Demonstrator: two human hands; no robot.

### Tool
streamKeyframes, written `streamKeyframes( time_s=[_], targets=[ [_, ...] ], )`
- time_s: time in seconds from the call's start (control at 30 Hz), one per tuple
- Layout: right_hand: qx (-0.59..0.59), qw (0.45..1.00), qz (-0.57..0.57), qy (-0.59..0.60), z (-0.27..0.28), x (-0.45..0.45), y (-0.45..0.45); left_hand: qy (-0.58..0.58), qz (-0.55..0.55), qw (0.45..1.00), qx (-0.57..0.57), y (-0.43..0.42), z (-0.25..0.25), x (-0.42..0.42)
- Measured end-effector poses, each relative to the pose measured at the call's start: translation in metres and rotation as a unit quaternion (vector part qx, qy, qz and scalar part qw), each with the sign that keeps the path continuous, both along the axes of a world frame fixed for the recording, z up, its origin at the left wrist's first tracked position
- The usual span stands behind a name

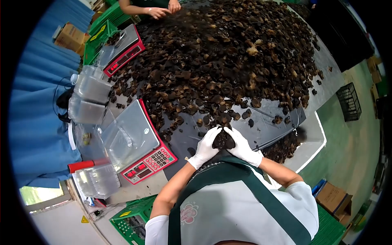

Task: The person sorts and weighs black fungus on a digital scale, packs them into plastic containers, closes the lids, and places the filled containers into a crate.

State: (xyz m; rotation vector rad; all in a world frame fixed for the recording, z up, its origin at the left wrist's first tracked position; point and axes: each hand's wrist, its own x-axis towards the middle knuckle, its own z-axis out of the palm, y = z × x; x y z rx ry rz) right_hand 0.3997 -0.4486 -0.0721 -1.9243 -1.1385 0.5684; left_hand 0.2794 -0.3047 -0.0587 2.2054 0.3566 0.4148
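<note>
In the head view, the left hand (207, 146) and the right hand (244, 148), both in white gloves, close from two sides on a clump of dark pieces (223, 140). The grip is clamped on this clump, with the fingertips near each other at its far side. The clump is in front of the apron (228, 173), at the near edge of the big pile (220, 61). To do this well, I think, both palms should press evenly and only lightly, because the curled pieces look as if they may break or slip out below. It seems wise to keep the clump low, so that loose bits fall on the dark sheet (185, 134).

The pile spreads widely over the grey tabletop (330, 81). At the left there are a near scale (155, 159) with red edge, a far scale (124, 49) and clear plastic boxes (90, 87). At the far side, another person's hands (158, 12) are beside the pile. Around the tabletop one sees a blue curtain (41, 102), a green crate (96, 41), and, at the right, a black basket (349, 102) on the green floor (339, 143). A cardboard box (332, 197) is at the lower right.
</note>
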Motion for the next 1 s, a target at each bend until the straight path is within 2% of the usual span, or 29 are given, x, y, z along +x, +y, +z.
streamKeyframes(
  time_s=[0.17,0.3,0.43,0.5,0.57,0.63,0.7,0.77,0.83,0.87,0.9,0.97,1.0],
  targets=[
    [0.036,0.998,0.031,-0.047,0.031,0.002,0.028,-0.056,0.071,0.995,0.05,0.016,0.028,-0.002],
    [0.065,0.993,0.094,-0.042,0.067,-0.001,0.086,-0.085,0.127,0.984,0.092,0.052,0.056,-0.021],
    [0.151,0.973,0.175,0.002,0.087,-0.032,0.155,-0.077,0.224,0.962,0.134,0.094,0.083,-0.068],
    [0.156,0.966,0.204,0.008,0.098,-0.059,0.198,-0.047,0.268,0.953,0.133,0.113,0.11,-0.097],
    [0.236,0.935,0.262,0.036,0.107,-0.084,0.235,-0.009,0.325,0.93,0.169,0.135,0.119,-0.13],
    [0.206,0.934,0.292,0.025,0.115,-0.117,0.272,0.002,0.379,0.922,0.084,0.157,0.122,-0.167],
    [0.055,0.932,0.358,0.035,0.138,-0.14,0.3,-0.035,0.378,0.925,-0.021,0.181,0.117,-0.199],
    [-0.001,0.908,0.418,0.039,0.157,-0.151,0.318,-0.009,0.382,0.922,-0.055,0.202,0.108,-0.227],
    [-0.011,0.884,0.466,-0.039,0.143,-0.171,0.344,0.006,0.387,0.921,-0.044,0.222,0.089,-0.247],
    [0.002,0.898,0.439,-0.024,0.143,-0.18,0.352,0.056,0.363,0.929,0.04,0.228,0.088,-0.249],
    [-0.008,0.864,0.495,-0.096,0.139,-0.181,0.359,0.104,0.335,0.928,0.125,0.231,0.084,-0.251],
    [-0.013,0.864,0.498,-0.074,0.13,-0.188,0.367,0.091,0.38,0.911,0.131,0.224,0.074,-0.249],
    [-0.002,0.877,0.479,-0.044,0.133,-0.187,0.364,0.094,0.378,0.92,0.048,0.227,0.07,-0.244]
  ],
)
